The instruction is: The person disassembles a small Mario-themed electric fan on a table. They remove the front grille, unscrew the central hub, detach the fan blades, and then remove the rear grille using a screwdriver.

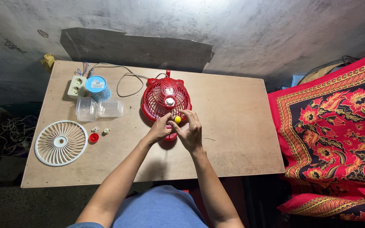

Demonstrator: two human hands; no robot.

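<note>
Both hands meet at table centre, over the near rim of the fan (166, 101). Left hand (159, 130): fingers curled, tips pressed against the lower edge of the red grille; grasping or only bracing, cannot tell. Right hand (189, 131): fingers bent in a pinch beside a small yellow knob (177, 119), fingertips touching or just beside it; whether it actually grips the knob, cannot tell. The knob sits between the two hands, at the fan's 6 o'clock edge, closer to the right fingertips than to the left. The fan lies flat on the table (233, 126), grille face up, hub shining at its middle; taken from the hands it lies at 12 o'clock, directly ahead. Its long axis runs 12 to 6, from the small red tab at the far rim to the base partly hidden under the hands. Both hands are about equally near the fan; the right is nearer the knob. Outward at 9 to 10 o'clock: a red cap (93, 137) and two small pale fittings, two clear tubs (99, 109), a blue-lidded can (96, 85), a white socket (76, 86) with grey cord running to the fan. At 8 o'clock, well apart, a white grille (61, 142). At 3 o'clock, off the table, a red patterned cloth (334, 131).
</note>
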